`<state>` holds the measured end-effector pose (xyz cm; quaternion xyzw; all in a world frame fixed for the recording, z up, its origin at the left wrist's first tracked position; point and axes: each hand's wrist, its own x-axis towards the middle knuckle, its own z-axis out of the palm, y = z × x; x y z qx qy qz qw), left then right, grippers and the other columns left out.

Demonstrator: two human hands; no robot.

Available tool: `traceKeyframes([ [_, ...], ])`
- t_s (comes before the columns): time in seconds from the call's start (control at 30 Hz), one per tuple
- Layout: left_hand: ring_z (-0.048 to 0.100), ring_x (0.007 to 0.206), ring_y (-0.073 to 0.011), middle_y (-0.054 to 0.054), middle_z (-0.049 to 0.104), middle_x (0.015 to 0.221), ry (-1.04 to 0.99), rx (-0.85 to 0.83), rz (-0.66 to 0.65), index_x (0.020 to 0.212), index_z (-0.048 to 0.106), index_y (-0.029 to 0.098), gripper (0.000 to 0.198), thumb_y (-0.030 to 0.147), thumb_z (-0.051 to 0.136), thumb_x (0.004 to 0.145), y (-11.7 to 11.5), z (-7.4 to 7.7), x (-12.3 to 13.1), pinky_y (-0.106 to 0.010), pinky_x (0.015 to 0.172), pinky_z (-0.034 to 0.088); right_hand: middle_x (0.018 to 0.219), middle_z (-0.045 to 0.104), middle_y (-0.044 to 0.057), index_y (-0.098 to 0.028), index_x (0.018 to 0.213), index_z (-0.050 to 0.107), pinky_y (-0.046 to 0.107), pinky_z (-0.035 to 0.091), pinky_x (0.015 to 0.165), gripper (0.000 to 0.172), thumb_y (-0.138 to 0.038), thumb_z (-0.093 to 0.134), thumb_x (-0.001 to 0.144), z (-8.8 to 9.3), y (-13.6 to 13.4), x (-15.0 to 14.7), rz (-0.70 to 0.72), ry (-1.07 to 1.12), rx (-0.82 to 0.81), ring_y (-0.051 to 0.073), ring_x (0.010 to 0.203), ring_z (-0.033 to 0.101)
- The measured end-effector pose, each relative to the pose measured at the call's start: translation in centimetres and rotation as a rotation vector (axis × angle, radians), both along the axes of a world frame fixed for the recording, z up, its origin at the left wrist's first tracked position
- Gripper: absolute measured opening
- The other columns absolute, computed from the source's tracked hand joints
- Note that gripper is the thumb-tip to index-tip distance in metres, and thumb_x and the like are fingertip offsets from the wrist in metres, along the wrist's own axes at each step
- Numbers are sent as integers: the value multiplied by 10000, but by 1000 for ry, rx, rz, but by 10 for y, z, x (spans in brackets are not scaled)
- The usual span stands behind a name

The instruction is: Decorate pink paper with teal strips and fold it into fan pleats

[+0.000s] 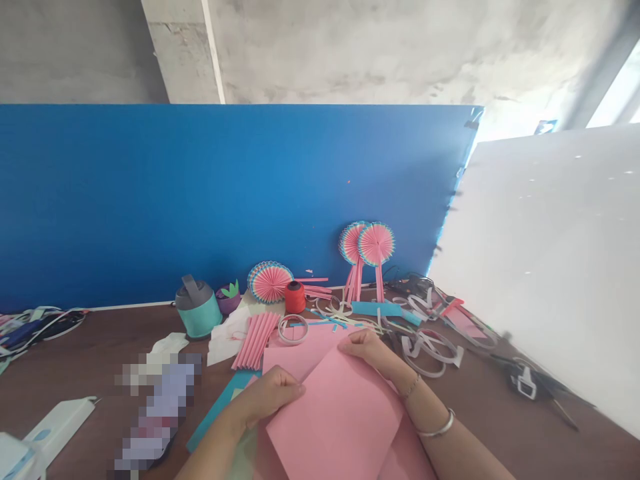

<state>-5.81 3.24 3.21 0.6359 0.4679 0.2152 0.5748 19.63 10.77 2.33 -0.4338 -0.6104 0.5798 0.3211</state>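
Observation:
A sheet of pink paper (337, 417) is held up at a slant in front of me. My left hand (273, 397) pinches its left edge between thumb and fingers. At its top corner my right hand (367, 348) grips the paper the same way. More pink paper (300, 357) lies flat beneath it, with blue paper (220, 407) sticking out at the left. Just beyond my left hand lies a pleated pink strip (256, 340). A roll of clear tape (293, 330) rests on the flat pink paper near its far edge.
Folded paper rosettes (271, 281) and pink paper fans (377, 245) stand against the blue partition (200, 200). Nearby are a red thread spool (295, 297) and a teal container (199, 310). Curled tape strips (430, 350) and scissors (525, 381) lie at right, a white power strip (63, 427) at left.

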Motion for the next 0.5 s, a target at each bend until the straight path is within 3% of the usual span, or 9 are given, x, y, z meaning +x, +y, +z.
traceKeyframes([
  [0.07,133,459,-58,95,159,487,7,32,42,484,217,220,565,565,604,711,1,1,-6,-263,474,90,472,531,-17,-144,513,566,225,290,438,446,-544,742,601,-1,3,6,-40,59,-48,86,417,422],
  [0.13,269,393,-58,95,253,445,-31,-12,105,475,282,217,523,555,620,686,4,2,-11,-235,446,167,551,615,19,-136,575,625,246,365,474,422,-537,754,590,-1,6,11,-93,117,-80,119,465,510],
  [0.27,566,446,-162,17,538,485,-104,-63,251,546,443,202,435,591,600,660,9,3,-18,-255,468,364,627,672,36,-139,682,690,274,431,534,402,-514,779,567,-4,10,14,-218,196,-94,153,530,579],
  [0.37,577,490,-161,8,572,536,-127,29,338,574,470,197,414,584,575,676,14,2,-20,-267,509,401,676,689,44,-144,750,715,286,446,565,413,-518,770,583,-5,10,11,-249,238,-72,168,572,597],
  [0.5,465,478,-125,50,451,490,-114,169,489,560,448,200,403,563,551,700,19,-2,-20,-244,501,333,630,645,20,-146,695,690,266,407,549,346,-486,733,646,-3,7,8,-222,215,7,135,548,542],
])
